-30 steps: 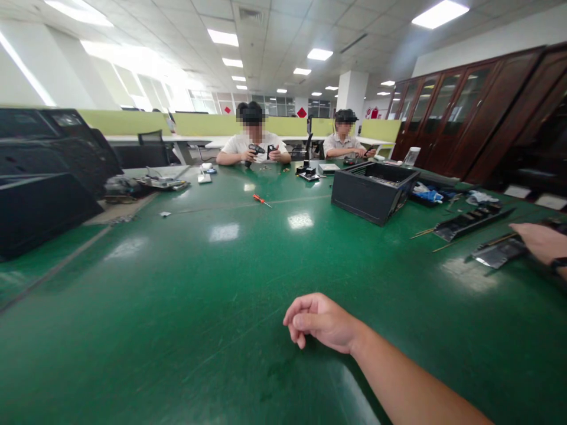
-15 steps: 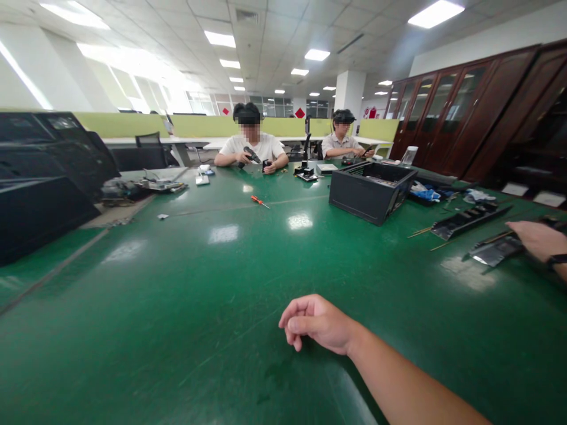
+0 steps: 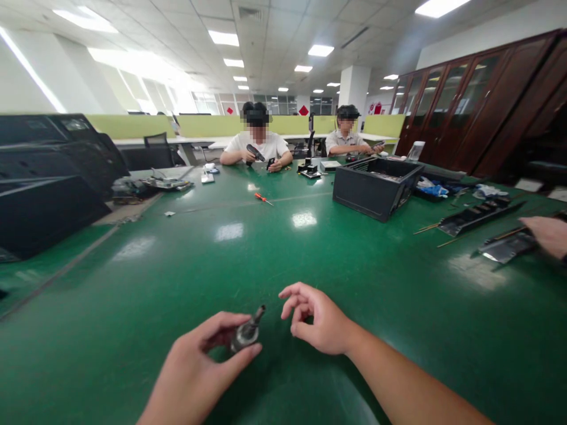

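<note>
My left hand (image 3: 206, 354) is at the lower middle, its thumb and fingers closed around a small drill chuck (image 3: 246, 335). The chuck is grey metal, and a dark bit sticks up out of it, tilted to the right. Whether anything is attached beneath the chuck is hidden. Just to its right, my right hand (image 3: 321, 321) hovers over or rests on the green table (image 3: 186, 260); I cannot tell which. Its fingers are bent and spread apart, with nothing in them.
An orange screwdriver (image 3: 263, 199) lies mid-table. A black computer case (image 3: 367, 192) stands to the right, near metal parts (image 3: 476, 215) and another person's hand (image 3: 547, 235). Black casings (image 3: 48, 200) fill the left. Across the table, one person (image 3: 257, 144) holds a power drill (image 3: 256, 153).
My left hand has come into view from below with the drill chuck in it. My right hand's fingers have spread further apart. The view has shifted slightly.
</note>
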`<state>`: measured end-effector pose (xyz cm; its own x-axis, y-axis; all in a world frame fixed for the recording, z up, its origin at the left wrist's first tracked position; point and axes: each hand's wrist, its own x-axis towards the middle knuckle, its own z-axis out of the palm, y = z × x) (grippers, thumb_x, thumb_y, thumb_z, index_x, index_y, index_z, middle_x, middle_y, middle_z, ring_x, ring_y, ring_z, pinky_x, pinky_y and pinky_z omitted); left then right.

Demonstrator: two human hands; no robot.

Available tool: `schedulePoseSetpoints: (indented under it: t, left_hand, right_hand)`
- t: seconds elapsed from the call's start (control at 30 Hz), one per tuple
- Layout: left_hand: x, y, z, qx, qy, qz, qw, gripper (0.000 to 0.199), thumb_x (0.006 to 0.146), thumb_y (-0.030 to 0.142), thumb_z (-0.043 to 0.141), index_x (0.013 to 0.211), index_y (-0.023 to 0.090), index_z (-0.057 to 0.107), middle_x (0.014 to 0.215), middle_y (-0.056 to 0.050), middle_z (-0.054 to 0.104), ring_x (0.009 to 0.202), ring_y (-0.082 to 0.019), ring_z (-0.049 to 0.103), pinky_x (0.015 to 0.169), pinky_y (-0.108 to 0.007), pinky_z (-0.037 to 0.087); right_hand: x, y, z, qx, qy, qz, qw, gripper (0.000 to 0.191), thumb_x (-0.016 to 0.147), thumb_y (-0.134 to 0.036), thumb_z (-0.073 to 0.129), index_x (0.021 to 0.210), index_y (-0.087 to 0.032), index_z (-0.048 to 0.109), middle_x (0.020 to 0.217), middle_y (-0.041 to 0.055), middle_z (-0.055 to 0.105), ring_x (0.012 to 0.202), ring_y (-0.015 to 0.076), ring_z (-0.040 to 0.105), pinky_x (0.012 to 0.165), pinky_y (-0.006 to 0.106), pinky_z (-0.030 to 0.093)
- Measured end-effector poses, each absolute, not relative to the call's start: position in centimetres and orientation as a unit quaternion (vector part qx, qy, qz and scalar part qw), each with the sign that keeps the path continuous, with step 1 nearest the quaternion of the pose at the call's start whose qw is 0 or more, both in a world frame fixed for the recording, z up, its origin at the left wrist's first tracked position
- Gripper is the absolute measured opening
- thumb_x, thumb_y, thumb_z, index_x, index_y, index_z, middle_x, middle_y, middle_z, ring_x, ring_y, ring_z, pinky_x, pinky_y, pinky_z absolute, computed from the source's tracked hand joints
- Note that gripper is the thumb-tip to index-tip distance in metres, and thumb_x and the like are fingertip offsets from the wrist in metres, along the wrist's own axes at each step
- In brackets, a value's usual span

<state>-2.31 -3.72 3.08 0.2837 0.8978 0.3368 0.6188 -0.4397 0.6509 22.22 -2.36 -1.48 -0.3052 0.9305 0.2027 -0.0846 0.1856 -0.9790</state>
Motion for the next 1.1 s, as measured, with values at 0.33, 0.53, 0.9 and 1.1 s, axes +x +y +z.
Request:
schedulePoseSetpoints:
  t: [0.33, 0.53, 0.9, 1.1]
  left_hand:
    - [0.9, -1.2, -0.3, 0.804, 0.436, 0.345, 0.209, 0.04, 0.075, 0.032, 0.076, 0.114, 0.027, 0.068, 0.098, 0.0, 0.077, 0.087, -0.019, 0.074, 0.082, -0.028, 0.06]
    - [0.9, -1.5, 0.4, 0.807, 0.442, 0.32, 0.228, 0.019, 0.076, 0.032, 0.074, 0.093, 0.025, 0.071, 0.088, 0.001, 0.075, 0.079, -0.019, 0.072, 0.071, -0.025, 0.058]
    - [1.1, -1.7, -0.1, 0.795, 0.445, 0.33, 0.248, 0.02, 0.075, 0.029, 0.076, 0.095, 0.028, 0.072, 0.088, 0.004, 0.075, 0.08, -0.016, 0.072, 0.073, -0.023, 0.055]
    - [1.1, -1.8, 0.0, 0.789, 0.451, 0.334, 0.251, 0.02, 0.075, 0.029, 0.076, 0.095, 0.028, 0.073, 0.088, 0.003, 0.075, 0.081, -0.017, 0.072, 0.073, -0.024, 0.055]
  right_hand:
    - [22.2, -2.3, -1.9, -0.482, -0.658, 0.377, 0.439, 0.059, 0.069, 0.008, 0.051, 0.118, -0.024, 0.058, 0.102, -0.0011, 0.066, 0.068, 0.0092, 0.056, 0.067, 0.023, 0.047]
    - [22.3, -2.9, -0.8, -0.473, -0.695, 0.359, 0.406, 0.039, 0.07, -0.007, 0.068, 0.105, -0.023, 0.066, 0.094, -0.0006, 0.07, 0.072, 0.0139, 0.061, 0.069, 0.026, 0.047]
    - [22.2, -3.1, -0.8, -0.469, -0.7, 0.368, 0.392, 0.014, 0.074, -0.018, 0.074, 0.087, -0.019, 0.074, 0.079, 0.001, 0.071, 0.07, 0.0157, 0.063, 0.066, 0.026, 0.046]
    - [22.2, -3.1, -0.6, -0.483, -0.69, 0.37, 0.393, 0.012, 0.073, -0.021, 0.076, 0.085, -0.02, 0.076, 0.078, 0.001, 0.073, 0.07, 0.016, 0.063, 0.065, 0.025, 0.045]
